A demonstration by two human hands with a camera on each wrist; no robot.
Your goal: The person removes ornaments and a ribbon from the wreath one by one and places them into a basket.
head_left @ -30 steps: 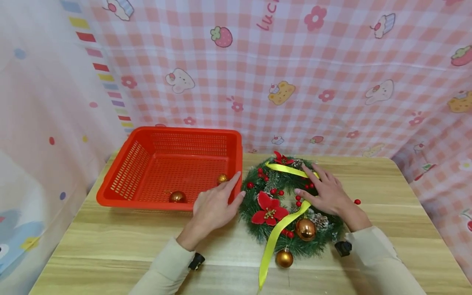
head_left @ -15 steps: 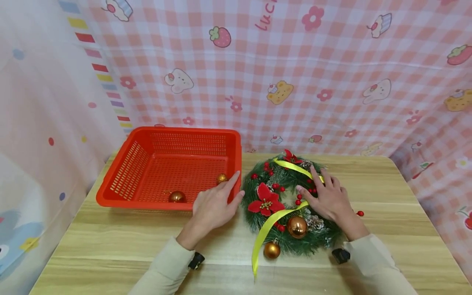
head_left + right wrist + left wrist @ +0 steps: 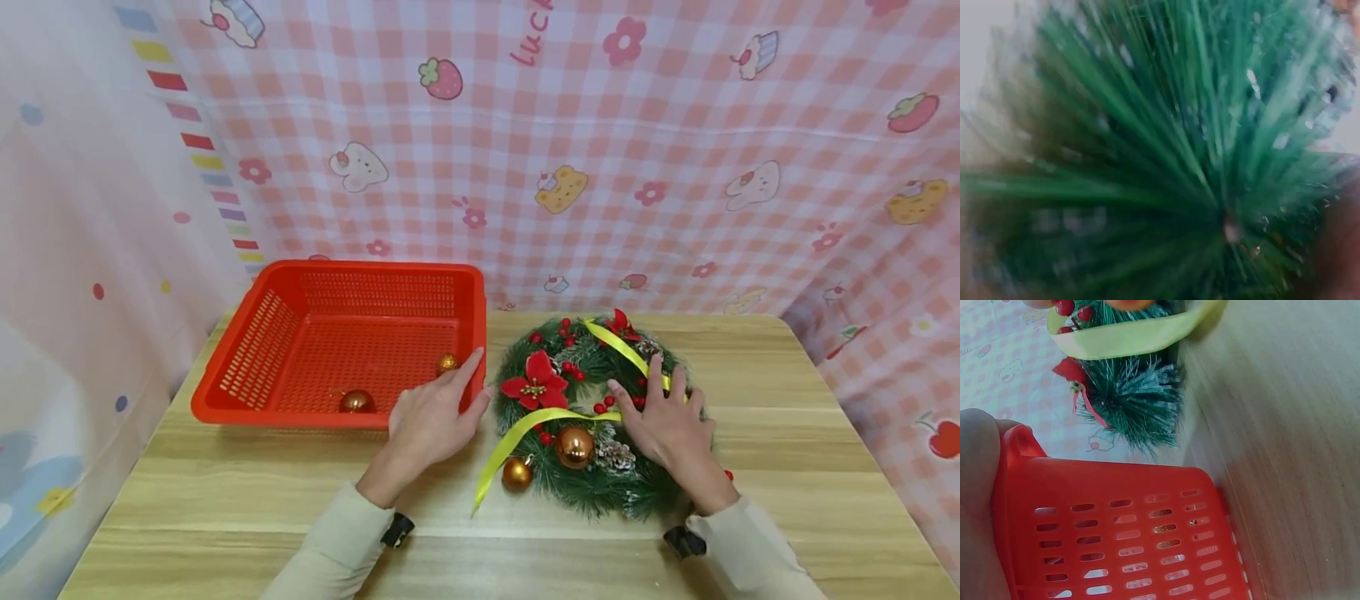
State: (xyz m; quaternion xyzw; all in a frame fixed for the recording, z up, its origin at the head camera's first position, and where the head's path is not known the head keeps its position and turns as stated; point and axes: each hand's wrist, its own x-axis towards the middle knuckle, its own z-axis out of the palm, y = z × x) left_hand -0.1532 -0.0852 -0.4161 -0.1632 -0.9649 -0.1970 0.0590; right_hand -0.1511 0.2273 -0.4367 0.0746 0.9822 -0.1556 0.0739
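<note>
"State of the left hand point(image 3: 431, 421)?"
"Laid over the near right corner of the red basket point(image 3: 292, 417); visible index finger and thumb straight, not clenched."
"Right hand point(image 3: 671, 425)?"
"Fingers spread and extended upon the wreath point(image 3: 600, 492), no grasp observed."
"Wreath's location?"
"On the table point(image 3: 465, 567), right of the basket, yellow ribbon point(image 3: 517, 431) across it. Basket contains two baubles point(image 3: 356, 402)."

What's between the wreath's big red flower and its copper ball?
Head view: yellow ribbon crosses between red flower and copper ball, red berries beside it.
</note>
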